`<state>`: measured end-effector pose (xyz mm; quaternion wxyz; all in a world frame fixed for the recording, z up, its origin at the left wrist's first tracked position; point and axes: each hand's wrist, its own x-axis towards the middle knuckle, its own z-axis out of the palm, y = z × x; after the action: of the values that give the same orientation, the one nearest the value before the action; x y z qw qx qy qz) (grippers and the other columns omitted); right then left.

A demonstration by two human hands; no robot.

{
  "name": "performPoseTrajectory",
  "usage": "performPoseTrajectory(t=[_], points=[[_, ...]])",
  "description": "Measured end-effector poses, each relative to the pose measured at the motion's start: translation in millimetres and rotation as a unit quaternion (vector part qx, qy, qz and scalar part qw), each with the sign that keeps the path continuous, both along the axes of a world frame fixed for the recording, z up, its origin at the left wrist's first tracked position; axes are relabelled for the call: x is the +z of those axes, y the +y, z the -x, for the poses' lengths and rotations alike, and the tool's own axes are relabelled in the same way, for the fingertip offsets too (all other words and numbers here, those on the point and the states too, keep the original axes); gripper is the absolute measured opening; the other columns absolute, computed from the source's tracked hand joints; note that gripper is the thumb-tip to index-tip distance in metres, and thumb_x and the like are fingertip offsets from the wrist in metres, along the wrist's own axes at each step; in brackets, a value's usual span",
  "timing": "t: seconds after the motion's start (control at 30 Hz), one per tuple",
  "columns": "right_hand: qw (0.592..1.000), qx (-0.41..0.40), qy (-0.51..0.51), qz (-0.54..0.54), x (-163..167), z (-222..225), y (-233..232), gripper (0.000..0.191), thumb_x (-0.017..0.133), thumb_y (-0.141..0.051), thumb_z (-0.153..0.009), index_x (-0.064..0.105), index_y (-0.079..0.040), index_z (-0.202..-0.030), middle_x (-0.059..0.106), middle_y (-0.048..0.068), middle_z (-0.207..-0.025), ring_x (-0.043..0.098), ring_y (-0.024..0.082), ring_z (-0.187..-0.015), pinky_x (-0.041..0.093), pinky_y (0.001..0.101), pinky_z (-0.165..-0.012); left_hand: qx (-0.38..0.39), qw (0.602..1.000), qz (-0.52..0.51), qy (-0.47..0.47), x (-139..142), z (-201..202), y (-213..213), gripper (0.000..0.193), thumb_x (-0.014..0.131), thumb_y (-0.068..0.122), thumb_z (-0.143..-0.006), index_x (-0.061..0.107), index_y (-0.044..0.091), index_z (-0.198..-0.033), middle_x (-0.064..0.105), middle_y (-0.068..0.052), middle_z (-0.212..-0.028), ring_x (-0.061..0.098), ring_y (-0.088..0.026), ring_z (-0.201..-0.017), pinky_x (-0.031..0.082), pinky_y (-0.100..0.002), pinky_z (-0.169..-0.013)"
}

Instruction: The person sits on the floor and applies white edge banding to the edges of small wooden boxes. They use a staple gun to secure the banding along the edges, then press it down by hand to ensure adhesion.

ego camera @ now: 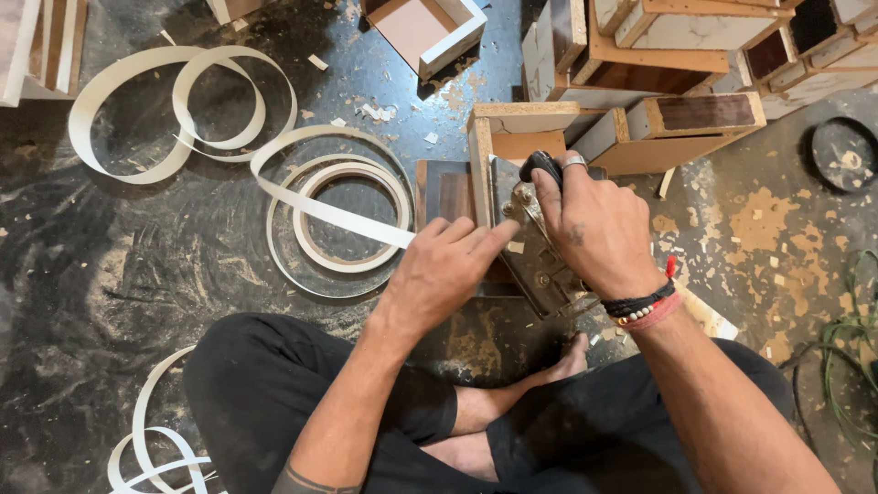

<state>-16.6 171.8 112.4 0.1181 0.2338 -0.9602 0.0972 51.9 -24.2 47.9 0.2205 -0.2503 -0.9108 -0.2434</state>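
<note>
From the head view, my right hand [599, 229] is clamped around the black handle of a metal tool [540, 252], whose long axis runs from near my lap up-left toward a wooden box [512, 137]. My left hand [444, 270], fingers together, presses flat beside it, touching white tape [329, 212] that trails left across the floor [137, 265].

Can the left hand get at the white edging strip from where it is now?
Probably yes. The left hand already lies on the end of the white edging strip beside the box panel, with nothing between them; the right hand grips the metal tool alongside.
</note>
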Motion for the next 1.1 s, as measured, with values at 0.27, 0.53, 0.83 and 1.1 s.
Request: performPoseTrajectory(t=[0.27,0.53,0.83,1.1], points=[[0.978,-0.013,-0.177,0.106,11,10,6,0.041,0.052,-0.04,-0.105,0.062,-0.002,-0.116,0.069,0.027,-0.082,0.065,0.05,-0.081,0.049,0.0572,-0.07,0.149,0.97,0.048,-0.185,-13,1,-36,0.028,0.072,0.017,-0.089,0.063,0.005,-0.113,0.069,-0.013,-0.098,0.065,-0.034,-0.1,0.047,-0.049,-0.087],[0.963,-0.062,-0.236,0.113,12,15,24,0.045,0.051,-0.045,-0.102,0.062,-0.004,-0.118,0.069,0.03,-0.095,0.064,0.05,-0.093,0.049,0.0558,-0.078,0.079,0.995,-0.068,0.001,-22,1,5,0.028,0.069,0.007,-0.091,0.066,0.005,-0.118,0.067,-0.01,-0.119,0.064,-0.03,-0.113,0.051,-0.043,-0.1],[0.952,-0.156,-0.25,0.085,17,26,99,0.047,0.05,-0.048,-0.102,0.063,-0.004,-0.114,0.07,0.026,-0.083,0.067,0.045,-0.079,0.051,0.0526,-0.07,0.077,0.995,-0.058,-0.005,-28,3,38,0.028,0.076,0.021,-0.088,0.07,0.008,-0.113,0.065,-0.008,-0.108,0.064,-0.027,-0.095,0.05,-0.043,-0.08],[0.975,-0.156,-0.157,0.01,-26,17,185,0.055,0.058,-0.062,-0.096,0.077,-0.015,-0.117,0.073,0.014,-0.088,0.069,0.034,-0.08,0.053,0.0457,-0.067,0.076,0.995,-0.057,-0.034,-15,8,46,0.019,0.075,0.019,-0.088,0.069,0.011,-0.104,0.064,-0.006,-0.103,0.064,-0.028,-0.094,0.049,-0.044,-0.079]])
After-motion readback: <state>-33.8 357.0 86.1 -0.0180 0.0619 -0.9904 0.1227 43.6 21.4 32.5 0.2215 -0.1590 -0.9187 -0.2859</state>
